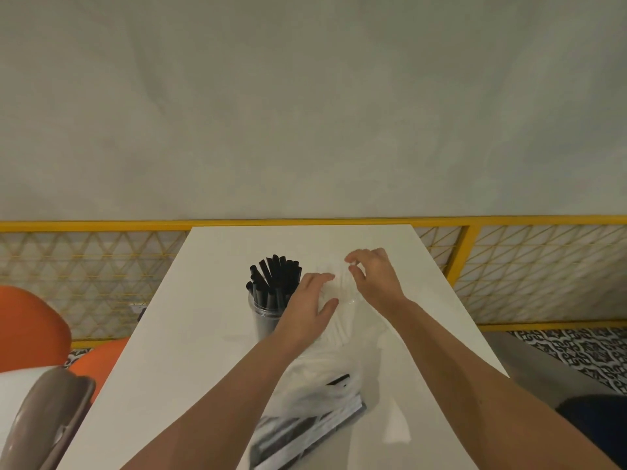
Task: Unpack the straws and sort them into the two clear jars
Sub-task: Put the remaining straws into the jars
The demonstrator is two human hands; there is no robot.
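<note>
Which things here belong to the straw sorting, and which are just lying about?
Job: black straws in a jar; second jar with pale straws, between left hand and right hand; plastic bag; straw packet.
Lying about: orange chairs; brown object; yellow railing.
</note>
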